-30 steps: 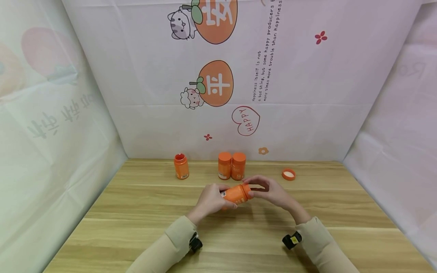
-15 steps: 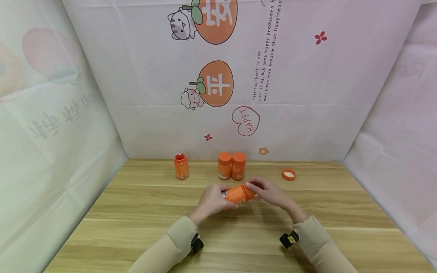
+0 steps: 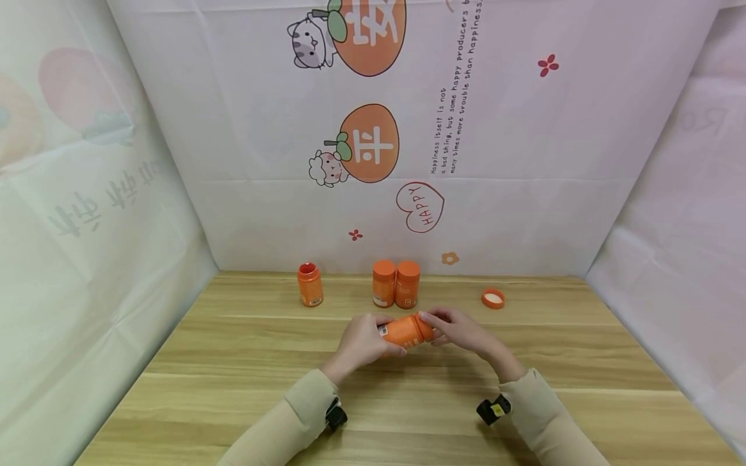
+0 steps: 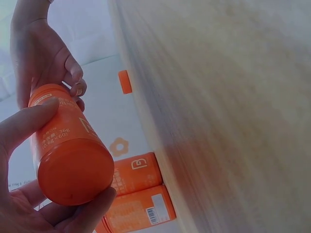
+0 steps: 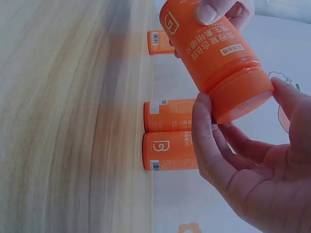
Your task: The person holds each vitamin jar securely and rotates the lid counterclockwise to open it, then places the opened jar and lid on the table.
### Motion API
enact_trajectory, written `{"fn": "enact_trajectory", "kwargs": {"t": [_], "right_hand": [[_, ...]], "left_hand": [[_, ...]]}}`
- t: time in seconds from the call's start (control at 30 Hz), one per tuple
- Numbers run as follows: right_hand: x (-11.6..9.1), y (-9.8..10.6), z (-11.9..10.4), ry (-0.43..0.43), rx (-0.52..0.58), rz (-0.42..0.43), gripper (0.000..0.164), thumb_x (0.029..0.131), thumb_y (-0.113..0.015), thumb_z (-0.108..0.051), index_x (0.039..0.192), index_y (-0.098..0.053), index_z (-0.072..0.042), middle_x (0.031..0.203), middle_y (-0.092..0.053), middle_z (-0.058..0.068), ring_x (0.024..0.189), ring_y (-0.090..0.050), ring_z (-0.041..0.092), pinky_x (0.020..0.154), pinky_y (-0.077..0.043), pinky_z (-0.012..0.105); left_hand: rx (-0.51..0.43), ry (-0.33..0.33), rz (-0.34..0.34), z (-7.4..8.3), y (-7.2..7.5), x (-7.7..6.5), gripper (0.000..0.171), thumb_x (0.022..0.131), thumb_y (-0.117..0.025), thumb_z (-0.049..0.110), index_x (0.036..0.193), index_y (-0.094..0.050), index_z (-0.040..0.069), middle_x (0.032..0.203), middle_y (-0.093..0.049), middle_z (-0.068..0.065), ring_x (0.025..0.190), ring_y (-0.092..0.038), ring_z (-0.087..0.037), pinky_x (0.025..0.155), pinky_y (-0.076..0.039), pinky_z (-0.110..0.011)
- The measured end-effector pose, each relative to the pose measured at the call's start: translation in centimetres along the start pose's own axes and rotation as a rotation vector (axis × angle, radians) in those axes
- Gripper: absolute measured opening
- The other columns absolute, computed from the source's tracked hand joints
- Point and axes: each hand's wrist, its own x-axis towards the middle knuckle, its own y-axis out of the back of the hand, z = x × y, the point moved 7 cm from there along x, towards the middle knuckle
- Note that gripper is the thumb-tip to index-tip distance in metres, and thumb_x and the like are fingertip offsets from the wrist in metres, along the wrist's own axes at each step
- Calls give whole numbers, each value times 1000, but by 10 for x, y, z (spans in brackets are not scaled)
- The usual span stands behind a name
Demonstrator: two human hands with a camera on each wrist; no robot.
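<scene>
My left hand (image 3: 362,342) grips the body of an orange pill bottle (image 3: 403,332), which is tilted on its side above the table. Its cap (image 5: 243,94) points to the right, and my right hand (image 3: 463,331) pinches that cap between thumb and fingertips. In the right wrist view a thin gap shows between cap and body. The left wrist view looks at the bottle's round base (image 4: 75,172), with my left thumb across the label.
Two capped orange bottles (image 3: 383,285) stand side by side at the back of the wooden table (image 3: 408,414). An uncapped orange bottle (image 3: 310,285) stands to their left. A loose orange cap (image 3: 493,298) lies upturned at the back right, before a printed cloth wall (image 3: 501,213).
My right hand has closed in from the cap's end to a grip around the cap, then shifted its fingers slightly. My left hand and the bottle have barely moved.
</scene>
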Motion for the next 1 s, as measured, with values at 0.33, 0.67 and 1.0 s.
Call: {"fn": "enact_trajectory", "kwargs": {"t": [0.33, 0.67, 1.0], "right_hand": [[-3, -1, -2, 64, 28, -57, 60, 95, -53, -40, 133, -45, 6, 123, -56, 23, 99, -64, 27, 87, -51, 49], [-3, 0, -5, 160, 19, -98, 51, 97, -54, -31, 135, -45, 2, 130, -52, 22, 111, -58, 28, 90, -48, 52], [-5, 1, -11, 257, -15, -131, 48, 94, -58, -24, 137, -47, -6, 132, -54, 17, 121, -50, 39, 89, -51, 31]], "left_hand": [[8, -4, -2, 0, 1, -1, 50, 56, -89, 34, 100, -74, 15, 85, -69, 4, 72, -57, -10, 66, -46, -28], [0, 19, -12, -3, 1, -1, 54, 55, -89, 34, 103, -74, 15, 87, -69, 5, 74, -57, -10, 68, -47, -28], [-18, 14, -12, -4, 1, -1, 52, 57, -89, 30, 104, -73, 15, 89, -69, 2, 74, -57, -11, 68, -46, -29]]}}
